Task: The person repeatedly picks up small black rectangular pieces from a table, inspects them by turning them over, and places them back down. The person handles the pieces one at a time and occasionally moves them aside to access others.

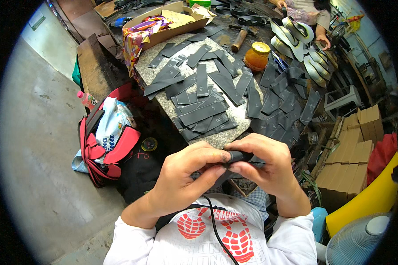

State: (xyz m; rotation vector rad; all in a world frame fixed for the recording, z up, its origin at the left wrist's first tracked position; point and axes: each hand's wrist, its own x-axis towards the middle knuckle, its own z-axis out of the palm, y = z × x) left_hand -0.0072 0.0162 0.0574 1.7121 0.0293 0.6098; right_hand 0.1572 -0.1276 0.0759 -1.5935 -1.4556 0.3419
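Note:
A black strip of leather-like material is pinched between both my hands, close to my chest. My left hand grips it with thumb and fingertips, and my right hand holds the other side the same way. Part of the strip is hidden behind my fingers. Just beyond my hands, many similar flat black strips lie overlapping on a speckled stone slab, some with pale markings. More black pieces are heaped right of the slab.
An orange jar and a hammer stand behind the strips. A cardboard tray is at the back left. Sandal-like pieces lie near another person's hand. Cardboard boxes and a fan are right; a red-black bag is left.

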